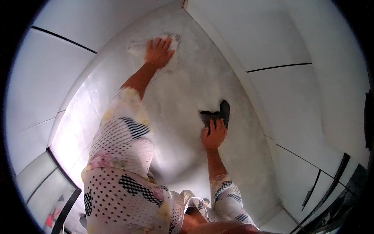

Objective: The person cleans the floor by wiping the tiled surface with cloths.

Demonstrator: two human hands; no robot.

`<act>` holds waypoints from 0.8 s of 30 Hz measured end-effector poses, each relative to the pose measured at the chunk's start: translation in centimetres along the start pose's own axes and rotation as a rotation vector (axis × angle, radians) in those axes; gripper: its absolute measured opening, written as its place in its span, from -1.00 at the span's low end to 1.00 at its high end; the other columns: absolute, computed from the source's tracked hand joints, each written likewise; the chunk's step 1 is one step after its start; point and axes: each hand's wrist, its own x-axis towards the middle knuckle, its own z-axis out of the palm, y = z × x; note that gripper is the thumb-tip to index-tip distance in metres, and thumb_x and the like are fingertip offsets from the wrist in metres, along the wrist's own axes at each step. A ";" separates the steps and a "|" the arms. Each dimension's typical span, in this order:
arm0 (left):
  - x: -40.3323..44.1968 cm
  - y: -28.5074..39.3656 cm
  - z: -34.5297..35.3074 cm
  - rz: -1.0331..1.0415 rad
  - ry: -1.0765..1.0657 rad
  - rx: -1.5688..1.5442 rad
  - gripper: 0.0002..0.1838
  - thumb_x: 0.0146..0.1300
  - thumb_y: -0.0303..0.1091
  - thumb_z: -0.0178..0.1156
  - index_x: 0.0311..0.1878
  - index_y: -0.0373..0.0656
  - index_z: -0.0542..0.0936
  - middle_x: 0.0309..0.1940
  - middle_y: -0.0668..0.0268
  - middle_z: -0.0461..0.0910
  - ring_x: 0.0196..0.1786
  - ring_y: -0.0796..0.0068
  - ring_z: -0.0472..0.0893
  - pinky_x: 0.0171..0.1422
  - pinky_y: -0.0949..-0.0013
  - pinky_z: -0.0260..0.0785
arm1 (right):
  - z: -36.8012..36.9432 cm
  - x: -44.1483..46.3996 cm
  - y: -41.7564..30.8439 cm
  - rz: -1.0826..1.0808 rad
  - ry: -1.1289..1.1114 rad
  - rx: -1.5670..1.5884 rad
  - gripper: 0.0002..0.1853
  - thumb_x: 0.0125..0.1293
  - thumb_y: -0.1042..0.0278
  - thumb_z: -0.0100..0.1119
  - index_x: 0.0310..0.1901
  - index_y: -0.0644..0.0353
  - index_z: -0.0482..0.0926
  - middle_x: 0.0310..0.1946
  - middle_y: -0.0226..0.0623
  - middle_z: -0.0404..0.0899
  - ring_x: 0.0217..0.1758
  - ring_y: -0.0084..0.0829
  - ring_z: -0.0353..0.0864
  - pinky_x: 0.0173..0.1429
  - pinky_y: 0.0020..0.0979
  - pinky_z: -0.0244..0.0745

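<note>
My left hand (159,53) reaches far forward, pressed down on a pale, whitish cloth (136,47) on the grey floor (179,89). Its fingers are spread and flat, and the cloth shows on both sides of them. Nearer to me, my right hand (215,134) lies over a crumpled dark cloth-like piece (224,111), with fingers bent over its near edge. One end of the dark piece sticks up beyond the fingertips. What is under the right palm is hidden.
Pale cabinet fronts or panels line the left (50,74) and right (280,89) sides, meeting the floor along light skirting. A dark-framed panel (64,171) stands at lower left, near a small red item (50,219). Dark objects (346,202) lie at lower right.
</note>
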 end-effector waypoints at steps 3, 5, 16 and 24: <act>-8.7 -4.4 -1.9 -0.017 -0.097 0.076 -0.35 0.48 0.05 -0.19 0.52 -0.05 0.08 0.33 0.32 0.32 0.46 0.29 0.16 0.55 -0.03 -0.20 | 0.4 -0.1 0.3 -0.007 0.038 -0.012 -0.56 0.20 0.14 0.08 0.09 0.09 0.59 0.22 -0.13 0.44 0.39 -0.04 0.29 0.43 0.08 0.09; -14.8 -6.7 -2.7 0.011 -0.098 0.077 -0.35 0.46 0.00 -0.13 0.50 -0.11 0.11 0.26 0.28 0.36 0.41 0.26 0.22 0.53 -0.03 -0.16 | 0.5 -0.2 0.2 -0.008 0.051 -0.020 -0.58 0.22 0.14 0.08 0.08 0.10 0.59 0.22 -0.13 0.45 0.39 -0.04 0.29 0.43 0.08 0.09; -26.5 -8.4 -5.9 0.172 -0.286 -0.367 -0.43 0.18 -0.54 0.10 0.32 -0.16 0.40 0.11 0.14 0.50 0.23 0.09 0.41 0.34 0.06 0.19 | 0.6 0.6 -0.6 -0.016 0.093 0.056 -0.58 0.25 0.21 0.08 0.14 0.10 0.55 0.27 -0.15 0.40 0.40 -0.08 0.29 0.42 0.05 0.11; -11.6 -1.2 0.6 0.204 0.061 -0.449 -0.43 0.30 -0.37 0.14 0.37 -0.12 0.26 0.20 0.07 0.42 0.31 0.03 0.36 0.44 0.07 0.13 | 0.4 0.5 -1.0 -0.032 0.117 0.006 -0.60 0.18 0.27 0.12 0.06 0.15 0.61 0.17 -0.08 0.47 0.30 0.02 0.37 0.32 0.05 0.21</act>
